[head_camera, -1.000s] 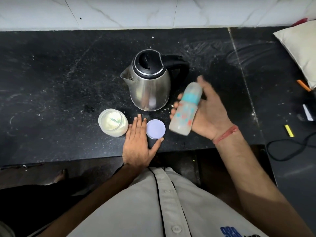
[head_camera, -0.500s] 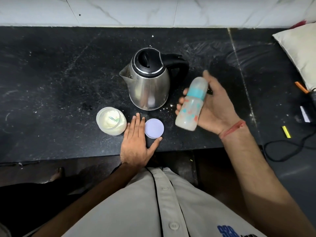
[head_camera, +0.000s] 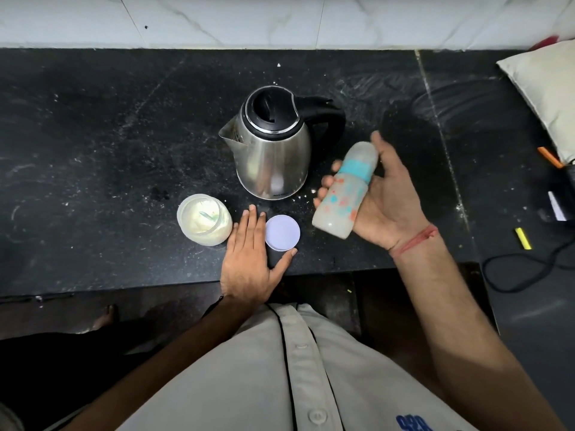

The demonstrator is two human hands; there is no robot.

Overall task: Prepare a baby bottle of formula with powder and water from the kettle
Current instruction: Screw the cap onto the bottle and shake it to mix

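Note:
My right hand (head_camera: 384, 202) grips a capped baby bottle (head_camera: 345, 189) with a teal ring and milky liquid inside, held tilted above the black counter (head_camera: 93, 150) to the right of the steel kettle (head_camera: 272, 150). The kettle stands with its lid down and its black handle toward the right. An open jar of cream powder (head_camera: 203, 223) with a scoop in it stands left of my left hand (head_camera: 252, 253). That hand rests flat on the counter, fingers straight, between the jar and its pale round lid (head_camera: 282, 233).
A cushion (head_camera: 541, 88) lies at the far right. Near it are an orange pen (head_camera: 549, 157), a yellow piece (head_camera: 523, 238) and a black cable (head_camera: 525, 269). White tiles (head_camera: 280, 20) back the counter. Powder specks dust the counter around the kettle.
The bottle in my right hand has swung up and down with a changing tilt, as in shaking. My left hand has stayed flat on the counter.

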